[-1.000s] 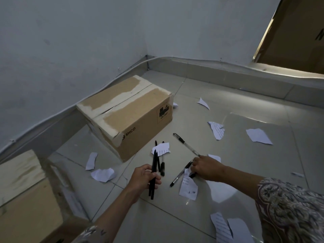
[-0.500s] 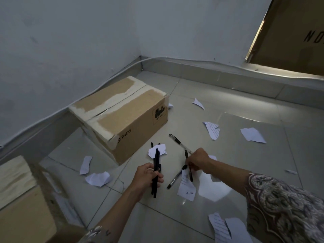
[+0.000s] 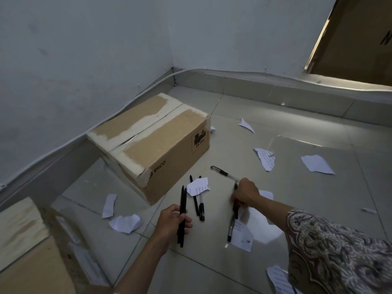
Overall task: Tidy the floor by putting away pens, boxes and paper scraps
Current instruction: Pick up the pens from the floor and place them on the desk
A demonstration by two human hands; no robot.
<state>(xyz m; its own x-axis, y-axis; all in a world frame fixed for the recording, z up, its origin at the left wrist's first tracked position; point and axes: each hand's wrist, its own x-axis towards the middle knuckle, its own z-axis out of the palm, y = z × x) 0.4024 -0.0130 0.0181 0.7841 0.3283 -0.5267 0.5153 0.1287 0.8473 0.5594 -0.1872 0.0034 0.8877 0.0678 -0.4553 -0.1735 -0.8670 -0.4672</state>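
Observation:
My left hand (image 3: 172, 222) is shut on two black pens (image 3: 182, 211), held upright above the tiled floor. My right hand (image 3: 245, 194) is shut on a black pen (image 3: 235, 209) lifted off the floor, pointing down. Under it a clear pen (image 3: 230, 229) lies on a paper scrap (image 3: 244, 236). Another clear pen (image 3: 224, 173) lies just beyond my right hand. Two black pens (image 3: 199, 205) lie between my hands, partly under a torn scrap (image 3: 198, 186). A closed cardboard box (image 3: 152, 143) sits to the left.
Several more paper scraps lie scattered: near the box (image 3: 125, 223), (image 3: 109, 205), further right (image 3: 265, 158), (image 3: 317, 164), (image 3: 246, 125) and at the bottom (image 3: 277, 280). A second box (image 3: 23, 247) stands bottom left. Walls meet in the far corner; a brown panel (image 3: 356, 39) leans at top right.
My right hand has picked a black pen off the floor and lifted it. My left hand keeps its pens and has shifted slightly. The camera has moved closer.

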